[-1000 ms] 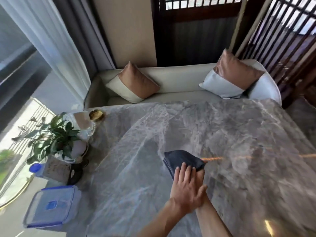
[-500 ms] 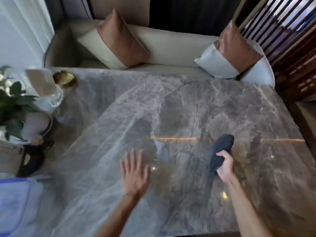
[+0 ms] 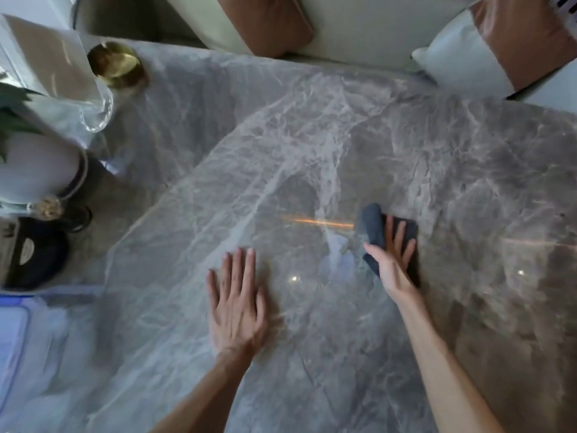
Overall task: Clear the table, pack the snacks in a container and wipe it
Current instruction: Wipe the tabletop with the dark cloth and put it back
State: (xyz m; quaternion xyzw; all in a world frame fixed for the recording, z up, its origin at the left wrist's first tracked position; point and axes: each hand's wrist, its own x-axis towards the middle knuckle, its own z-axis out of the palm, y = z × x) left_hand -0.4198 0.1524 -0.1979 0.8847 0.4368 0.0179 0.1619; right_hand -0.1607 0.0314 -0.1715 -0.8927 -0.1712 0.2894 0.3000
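Note:
A dark grey cloth (image 3: pixel 373 225) lies crumpled on the grey marble table (image 3: pixel 312 135), right of centre. My right hand (image 3: pixel 392 260) presses on the cloth, fingers spread over it and thumb hooked round its near edge. My left hand (image 3: pixel 235 303) rests flat on the bare tabletop, fingers apart, holding nothing. A clear plastic container with a blue-rimmed lid (image 3: pixel 15 332) sits at the left edge, only partly in view.
Along the left edge stand a white plant pot (image 3: pixel 34 167), a glass vase (image 3: pixel 93 110), a small brass dish (image 3: pixel 115 64) and a dark bag (image 3: pixel 34 251). A cream sofa (image 3: pixel 359 32) with two tan-and-white cushions (image 3: pixel 496 48) lines the far side.
The hands have separated: my left hand left the cloth and went flat on the table, my right hand carried the cloth rightward and now presses it down. The camera tilted downward.

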